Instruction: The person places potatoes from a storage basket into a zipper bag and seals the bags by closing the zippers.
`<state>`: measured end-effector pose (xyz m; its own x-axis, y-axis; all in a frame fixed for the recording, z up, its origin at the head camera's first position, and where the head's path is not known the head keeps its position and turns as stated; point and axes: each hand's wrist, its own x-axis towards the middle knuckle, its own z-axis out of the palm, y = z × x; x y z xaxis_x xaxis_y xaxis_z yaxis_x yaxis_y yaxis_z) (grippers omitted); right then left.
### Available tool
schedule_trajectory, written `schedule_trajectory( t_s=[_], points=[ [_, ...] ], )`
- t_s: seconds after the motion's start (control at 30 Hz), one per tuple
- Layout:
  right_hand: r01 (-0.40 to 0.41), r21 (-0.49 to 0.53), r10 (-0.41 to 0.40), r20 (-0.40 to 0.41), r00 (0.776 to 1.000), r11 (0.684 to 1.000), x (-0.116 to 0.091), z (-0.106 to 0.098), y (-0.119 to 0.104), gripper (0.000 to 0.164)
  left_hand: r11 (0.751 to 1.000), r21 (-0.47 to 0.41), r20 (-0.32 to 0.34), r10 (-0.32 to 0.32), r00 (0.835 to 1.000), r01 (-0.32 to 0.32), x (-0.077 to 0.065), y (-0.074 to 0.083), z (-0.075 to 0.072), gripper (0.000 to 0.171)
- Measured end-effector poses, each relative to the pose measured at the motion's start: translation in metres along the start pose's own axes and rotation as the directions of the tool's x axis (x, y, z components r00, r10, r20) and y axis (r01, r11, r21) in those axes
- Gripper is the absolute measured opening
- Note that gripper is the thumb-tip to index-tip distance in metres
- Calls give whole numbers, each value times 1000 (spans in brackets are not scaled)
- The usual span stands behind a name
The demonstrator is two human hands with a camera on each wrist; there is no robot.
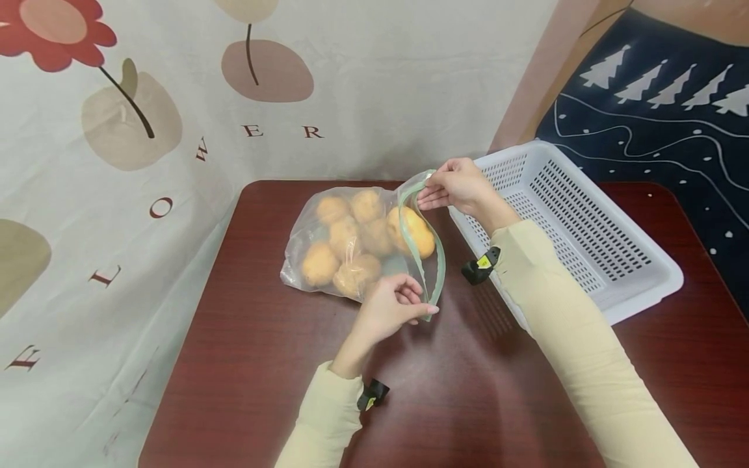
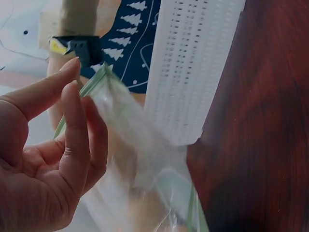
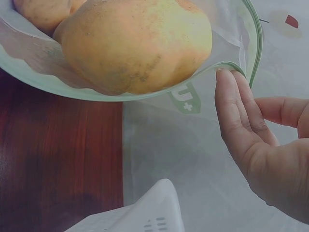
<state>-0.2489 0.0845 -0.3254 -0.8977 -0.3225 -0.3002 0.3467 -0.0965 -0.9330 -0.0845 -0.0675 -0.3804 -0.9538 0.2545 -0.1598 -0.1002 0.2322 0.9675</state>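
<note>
A clear zip bag (image 1: 295, 253) with a green zip strip lies on the table, holding several yellow-brown potatoes (image 1: 320, 263). Its mouth gapes toward the right. My left hand (image 1: 389, 305) pinches the near corner of the mouth between thumb and fingers. At the far corner, my right hand (image 1: 459, 185) pinches the zip edge, fingertips on the strip in the right wrist view. One large potato (image 3: 135, 46) sits just inside the mouth, between the two hands. The left wrist view shows the bag's corner (image 2: 104, 77) at the left fingers (image 2: 75, 130).
A white slotted plastic basket (image 1: 673, 279) stands on the right of the dark red table (image 1: 234, 364), partly behind the right forearm. A printed cloth (image 1: 374, 97) hangs along the back and left. Dark fabric with white trees (image 1: 632, 130) lies beyond the basket.
</note>
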Motion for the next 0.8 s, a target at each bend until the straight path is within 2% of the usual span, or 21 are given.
schedule_trajectory(
  t_s=[0.2,0.4,0.57,0.8],
  points=[
    [4,-2,-4,8,1000,1000,0,1,0,7,986,166,-38,27,999,-21,1,-1,6,26],
    [-10,8,10,-4,1000,1000,1,-2,2,7,985,171,-40,33,999,-25,0,-2,2,13],
    [-27,6,27,-29,999,1000,0,-13,4,7,986,169,-55,8,998,1,-3,-4,-14,6],
    [-15,-14,14,-49,999,1000,-3,-30,6,9,985,162,-91,-43,995,57,-3,-3,-44,6]
  ],
)
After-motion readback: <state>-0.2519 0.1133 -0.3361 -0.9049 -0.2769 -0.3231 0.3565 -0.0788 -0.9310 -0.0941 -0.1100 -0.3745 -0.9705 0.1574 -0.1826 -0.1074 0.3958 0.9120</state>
